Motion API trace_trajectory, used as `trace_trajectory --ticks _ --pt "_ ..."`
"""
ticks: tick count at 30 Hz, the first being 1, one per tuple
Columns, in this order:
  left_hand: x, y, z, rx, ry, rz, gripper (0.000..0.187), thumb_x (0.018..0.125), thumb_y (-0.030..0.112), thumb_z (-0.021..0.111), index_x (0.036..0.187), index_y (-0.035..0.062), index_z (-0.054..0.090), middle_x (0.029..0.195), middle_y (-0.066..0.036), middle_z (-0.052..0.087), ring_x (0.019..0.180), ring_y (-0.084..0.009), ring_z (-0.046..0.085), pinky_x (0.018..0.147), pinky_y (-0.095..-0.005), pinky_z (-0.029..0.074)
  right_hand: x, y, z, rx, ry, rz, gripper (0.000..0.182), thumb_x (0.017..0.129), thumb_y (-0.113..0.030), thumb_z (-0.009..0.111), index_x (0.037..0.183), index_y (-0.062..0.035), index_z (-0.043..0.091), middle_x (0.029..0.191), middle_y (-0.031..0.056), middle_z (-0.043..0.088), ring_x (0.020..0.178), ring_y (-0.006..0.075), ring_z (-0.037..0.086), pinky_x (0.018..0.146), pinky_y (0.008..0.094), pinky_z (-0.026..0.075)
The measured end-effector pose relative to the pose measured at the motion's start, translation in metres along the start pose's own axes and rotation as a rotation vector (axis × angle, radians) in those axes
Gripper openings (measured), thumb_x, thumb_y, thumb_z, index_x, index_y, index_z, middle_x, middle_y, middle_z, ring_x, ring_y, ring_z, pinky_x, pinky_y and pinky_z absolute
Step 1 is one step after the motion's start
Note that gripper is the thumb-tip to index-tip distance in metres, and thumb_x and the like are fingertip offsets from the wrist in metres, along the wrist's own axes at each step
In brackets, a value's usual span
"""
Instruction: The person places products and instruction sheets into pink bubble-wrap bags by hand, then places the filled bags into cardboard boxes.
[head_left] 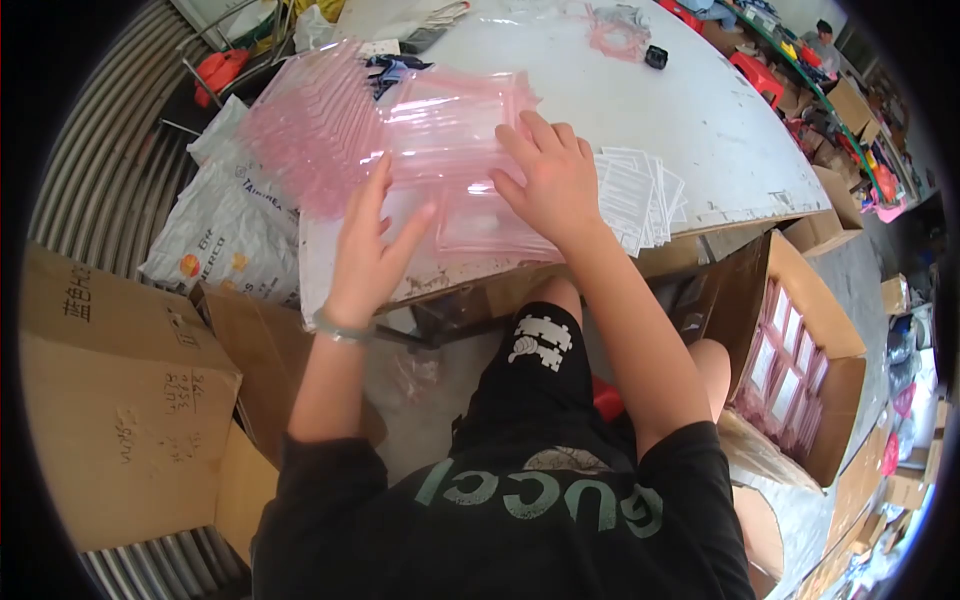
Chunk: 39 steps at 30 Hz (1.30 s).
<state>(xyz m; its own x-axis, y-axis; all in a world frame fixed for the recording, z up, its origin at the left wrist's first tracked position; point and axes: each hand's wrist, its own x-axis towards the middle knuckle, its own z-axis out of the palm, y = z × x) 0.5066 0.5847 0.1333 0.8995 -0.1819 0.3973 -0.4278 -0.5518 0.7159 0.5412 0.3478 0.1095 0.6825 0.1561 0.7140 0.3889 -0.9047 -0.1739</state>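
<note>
A clear pink plastic tray with moulded ridges lies on the white table, in front of both hands. Below it, nearer the table's edge, is another pink plastic piece. My left hand is at the left side of these pieces, thumb and fingers spread apart. At their right side, my right hand rests on the plastic with its fingers apart. A tall leaning stack of pink plastic trays stands to the left. Beside my right wrist lies a fanned pile of printed white sheets.
Right of my legs, an open cardboard box holds pink packs with white inserts. Large cartons and a white sack stand left. A small black object sits on the white table. A person is far right.
</note>
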Motion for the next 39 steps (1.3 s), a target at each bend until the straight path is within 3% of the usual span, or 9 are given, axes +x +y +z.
trace_trajectory --ticks 8,11,17,20,25,29,33,35,39 --pt "0.053 -0.043 0.079 0.107 0.202 0.074 0.092 0.094 0.044 0.066 0.154 -0.0077 0.020 0.143 -0.034 0.028 0.134 -0.0444 0.035 0.109 -0.0397 0.035 0.005 0.032 0.007 0.269 -0.120 -0.022 0.079 0.069 -0.029 0.082 0.142 -0.0180 0.053 0.147 0.0146 0.047 0.128 0.0358 0.047 0.099 0.0490 0.045" --pt "0.082 -0.044 0.079 0.100 0.180 -0.029 0.095 0.094 0.051 0.062 0.154 -0.0084 0.019 0.147 -0.036 0.025 0.137 -0.0478 0.032 0.114 -0.0431 0.029 0.005 0.036 0.002 0.801 -0.216 0.142 0.088 0.067 -0.031 0.085 0.146 -0.0165 0.048 0.154 0.0189 0.039 0.137 0.0405 0.040 0.105 0.0495 0.043" --pt "0.104 -0.069 0.060 0.130 0.155 -0.045 0.094 0.093 0.054 0.061 0.152 -0.0091 0.023 0.152 -0.038 0.027 0.144 -0.0473 0.027 0.118 -0.0456 0.025 -0.047 0.010 -0.032 -0.017 -0.546 -0.016 0.095 0.064 -0.033 0.088 0.146 -0.0131 0.044 0.150 0.0271 0.040 0.133 0.0425 0.046 0.105 0.0451 0.044" --pt "0.084 -0.070 0.048 0.183 0.145 0.054 0.087 0.095 0.049 0.061 0.150 -0.0094 0.029 0.151 -0.036 0.032 0.142 -0.0476 0.030 0.118 -0.0476 0.024 -0.058 0.019 -0.003 0.073 -0.359 0.003 0.087 0.063 -0.036 0.088 0.136 -0.0094 0.050 0.140 0.0242 0.050 0.118 0.0395 0.056 0.098 0.0483 0.046" --pt "0.073 -0.086 0.035 0.351 0.181 0.295 0.053 0.099 0.030 0.060 0.141 -0.0015 0.049 0.145 -0.025 0.048 0.137 -0.0393 0.041 0.117 -0.0485 0.029 -0.037 -0.058 0.059 0.198 -0.076 0.010 0.033 0.067 -0.037 0.079 0.077 -0.0073 0.069 0.081 0.0129 0.068 0.085 0.0320 0.064 0.078 0.0474 0.049" --pt "0.082 -0.136 0.027 0.300 0.029 0.295 0.046 0.102 0.027 0.055 0.138 -0.0005 0.053 0.141 -0.021 0.053 0.131 -0.0351 0.049 0.114 -0.0435 0.035 -0.020 -0.076 0.105 0.226 -0.031 0.084 0.025 0.072 -0.033 0.073 0.079 -0.0099 0.071 0.079 0.0120 0.069 0.080 0.0290 0.065 0.071 0.0460 0.051" --pt "0.078 -0.112 0.050 0.309 0.022 0.358 0.043 0.104 0.025 0.052 0.134 -0.0056 0.055 0.137 -0.023 0.056 0.127 -0.0340 0.053 0.109 -0.0418 0.041 -0.058 -0.040 -0.006 0.196 0.235 -0.176 0.025 0.072 -0.034 0.075 0.085 -0.0128 0.070 0.080 0.0086 0.069 0.081 0.0267 0.065 0.066 0.0441 0.052" --pt "0.075 -0.095 0.075 0.379 0.090 0.512 0.044 0.102 0.027 0.055 0.131 -0.0051 0.056 0.133 -0.023 0.058 0.123 -0.0341 0.055 0.106 -0.0423 0.043 -0.107 0.009 -0.069 0.331 0.027 0.125 0.022 0.073 -0.034 0.075 0.080 -0.0144 0.068 0.082 0.0065 0.068 0.080 0.0303 0.064 0.067 0.0456 0.050" --pt "0.051 -0.051 0.073 0.426 0.266 0.779 0.045 0.097 0.029 0.063 0.127 -0.0043 0.058 0.126 -0.022 0.061 0.115 -0.0343 0.059 0.098 -0.0434 0.048 -0.299 0.060 -0.250 0.076 0.659 0.793 0.020 0.082 -0.017 0.073 0.097 -0.0075 0.066 0.089 0.0065 0.067 0.083 0.0211 0.062 0.072 0.0357 0.051"
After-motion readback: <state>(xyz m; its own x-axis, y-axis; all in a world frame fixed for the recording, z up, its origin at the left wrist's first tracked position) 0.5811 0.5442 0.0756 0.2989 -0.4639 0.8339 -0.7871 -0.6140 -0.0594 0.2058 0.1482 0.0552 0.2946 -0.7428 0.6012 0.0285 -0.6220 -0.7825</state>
